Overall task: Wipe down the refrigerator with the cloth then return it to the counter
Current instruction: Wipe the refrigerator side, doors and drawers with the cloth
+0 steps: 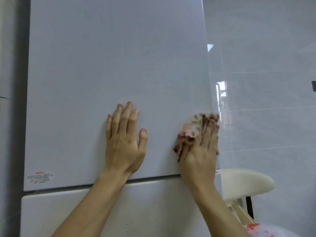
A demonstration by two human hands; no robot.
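Head view: the left hand lies flat on the pale blue-white smooth upper door of the refrigerator, fingers spread wide, holding nothing. The right hand, fingers fairly straight, presses the crumpled pink cloth w/ green spots against that door at its right edge (glossy grey tiled wall just beyond). Counter not in view.

Risks, imo: the cloth is pressed, not gripped, so a stroke off the edge could drop it. It's also bunched, so patches may get missed.

Count: 2 hands, 1 cloth, 2 door panels (incl. white lower door), 1 red-print sticker, 1 cream rounded seat.
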